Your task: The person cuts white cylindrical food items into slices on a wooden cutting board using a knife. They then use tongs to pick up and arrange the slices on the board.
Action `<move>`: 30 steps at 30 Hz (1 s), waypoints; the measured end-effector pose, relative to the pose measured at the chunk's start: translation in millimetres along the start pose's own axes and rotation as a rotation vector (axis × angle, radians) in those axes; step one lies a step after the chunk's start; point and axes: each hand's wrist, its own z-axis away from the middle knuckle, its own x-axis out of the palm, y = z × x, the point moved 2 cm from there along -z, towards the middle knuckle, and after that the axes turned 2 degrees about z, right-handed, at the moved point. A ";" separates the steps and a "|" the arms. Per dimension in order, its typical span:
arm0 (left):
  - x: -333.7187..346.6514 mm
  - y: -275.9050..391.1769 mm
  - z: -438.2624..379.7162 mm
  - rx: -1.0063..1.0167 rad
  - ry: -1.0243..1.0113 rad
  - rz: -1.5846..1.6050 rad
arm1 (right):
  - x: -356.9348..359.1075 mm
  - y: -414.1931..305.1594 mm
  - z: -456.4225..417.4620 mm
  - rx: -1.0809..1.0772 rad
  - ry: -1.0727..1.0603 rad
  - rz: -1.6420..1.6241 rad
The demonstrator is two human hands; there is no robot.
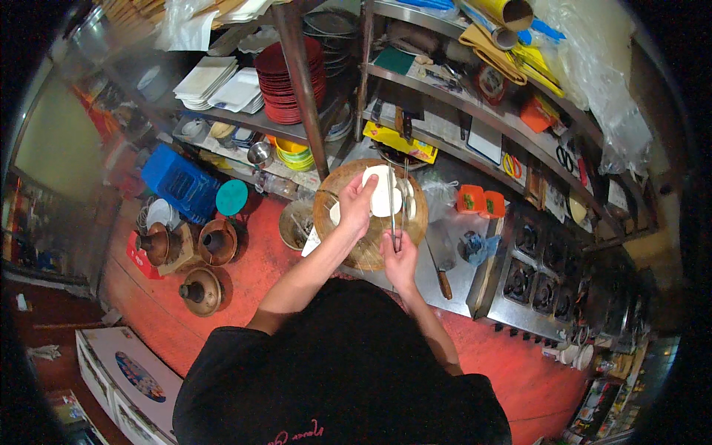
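Observation:
My left hand [356,206] grips a flat white piece of food [384,192] with its thumb on top; I cannot tell what food it is. In my right hand [399,260] are long metal tongs [392,206], their two arms pointing away from me across the right side of the white piece. Both hands are over a round wooden chopping block [364,253]. More white slices [410,203] lie on the block at the right, partly behind the tongs. A cleaver [441,250] with a wooden handle rests on the steel counter, right of the block.
Orange containers [471,199] with green bits stand right of the block, near a gas stove [528,267]. Left of it is a waste bin [295,225]. Copper hot pots [218,242] and a blue crate [179,181] sit on the left. Shelves hold stacked red plates [289,83].

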 end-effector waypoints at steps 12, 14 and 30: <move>-2.2 -17.1 12.4 -0.052 0.073 -0.001 | -2.2 14.9 -9.7 -0.122 -0.051 0.045; -15.5 -23.9 3.4 -0.092 0.105 -0.011 | -10.8 12.2 -12.6 0.035 -0.128 0.062; -69.4 15.1 -19.8 -0.308 0.024 0.047 | -50.7 15.4 17.0 0.104 -0.171 0.329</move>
